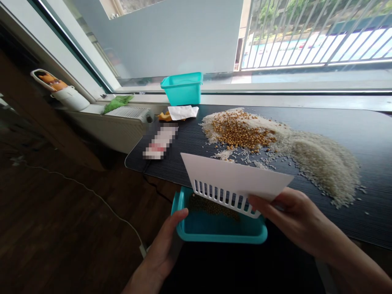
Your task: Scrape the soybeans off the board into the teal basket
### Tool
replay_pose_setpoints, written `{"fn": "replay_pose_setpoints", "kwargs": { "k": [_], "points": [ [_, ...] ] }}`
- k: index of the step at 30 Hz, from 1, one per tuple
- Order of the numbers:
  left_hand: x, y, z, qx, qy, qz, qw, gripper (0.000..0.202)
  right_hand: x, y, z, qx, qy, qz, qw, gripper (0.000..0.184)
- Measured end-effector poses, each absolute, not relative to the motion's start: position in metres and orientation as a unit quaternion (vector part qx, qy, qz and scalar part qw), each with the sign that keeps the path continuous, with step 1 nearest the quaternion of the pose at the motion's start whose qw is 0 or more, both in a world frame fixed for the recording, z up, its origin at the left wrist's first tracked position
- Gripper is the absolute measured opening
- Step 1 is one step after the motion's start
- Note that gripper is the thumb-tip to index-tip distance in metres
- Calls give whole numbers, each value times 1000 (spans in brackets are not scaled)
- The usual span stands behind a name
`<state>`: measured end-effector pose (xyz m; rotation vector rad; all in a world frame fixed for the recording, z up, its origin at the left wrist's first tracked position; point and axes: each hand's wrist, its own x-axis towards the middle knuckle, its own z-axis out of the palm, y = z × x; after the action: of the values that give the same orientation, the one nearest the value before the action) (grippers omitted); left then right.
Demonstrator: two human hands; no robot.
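My left hand [163,249] grips the near left corner of a teal bin [220,234] held just below the table's front edge; brown beans [214,206] lie inside it. My right hand [290,216] is closed on a white slotted basket [232,179], tilted above the bin with its slots facing down. On the dark table [352,122] lies a heap of yellow-brown beans [241,130] mixed with white rice, and a larger pile of rice [324,163] spreads to the right.
A second teal bin [183,87] stands on the window sill at the back. A white paper [183,112] with an orange scrap and a blurred packet [161,142] lie on the table's left. A radiator [122,122] and a cable [92,192] on the wooden floor are left.
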<state>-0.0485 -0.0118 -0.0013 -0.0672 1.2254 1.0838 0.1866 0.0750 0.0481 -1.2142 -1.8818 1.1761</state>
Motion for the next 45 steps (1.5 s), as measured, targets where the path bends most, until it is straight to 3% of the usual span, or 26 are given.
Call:
{"fn": "replay_pose_setpoints", "kwargs": {
  "k": [6,11,27,36,45],
  "points": [
    [-49,-13,-3,-20,551,487,678,43,218,61,47,-555,-635,401,359,21],
    [-37,-10,-1,-34,564,481,670,35,236,66,44,-702,-515,289,398,32],
    [-24,-12,1,-60,542,477,689,30,235,110,27,-607,-571,374,408,38],
    [-26,-10,-2,-45,555,472,683,27,224,104,47,-577,-581,415,398,35],
    [-27,-9,-4,-54,552,470,687,40,222,103,50,-573,-607,402,377,34]
  ]
}}
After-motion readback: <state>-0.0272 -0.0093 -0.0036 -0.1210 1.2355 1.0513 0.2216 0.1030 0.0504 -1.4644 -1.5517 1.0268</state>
